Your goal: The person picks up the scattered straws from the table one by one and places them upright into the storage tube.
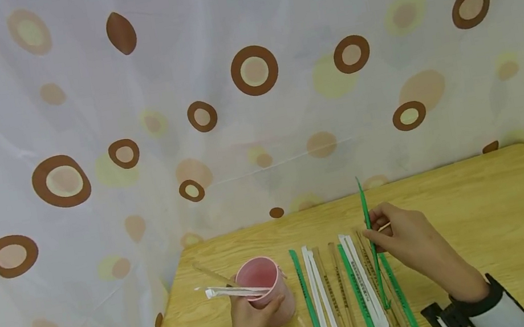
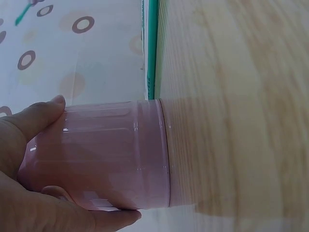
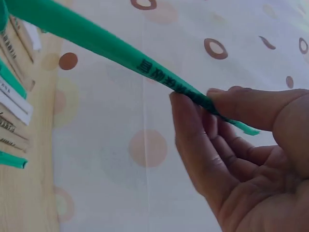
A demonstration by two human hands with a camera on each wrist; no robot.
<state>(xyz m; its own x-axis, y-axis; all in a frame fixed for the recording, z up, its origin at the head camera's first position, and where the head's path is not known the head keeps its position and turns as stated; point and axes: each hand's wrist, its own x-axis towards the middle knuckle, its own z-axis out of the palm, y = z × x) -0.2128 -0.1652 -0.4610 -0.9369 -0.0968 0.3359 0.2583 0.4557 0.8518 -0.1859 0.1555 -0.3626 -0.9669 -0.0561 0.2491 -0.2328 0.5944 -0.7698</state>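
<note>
My left hand [image 1: 250, 320] grips a pink cup [image 1: 283, 306] that stands on the table. In the left wrist view the thumb and fingers wrap round the cup [image 2: 106, 154]. White wrapped straws [image 1: 234, 291] and a brown one [image 1: 214, 273] lean out of the cup's left side. My right hand [image 1: 406, 232] pinches a green wrapped straw [image 1: 365, 204], held upright over the row of straws. The right wrist view shows this green straw [image 3: 116, 48], with dark print, between thumb and fingertips.
Several wrapped straws lie side by side right of the cup: green [image 1: 306, 295], white [image 1: 319, 304], brown [image 1: 342, 294]. The wooden table [image 1: 500, 216] extends right. A white curtain [image 1: 286, 119] with brown and yellow circles hangs behind it.
</note>
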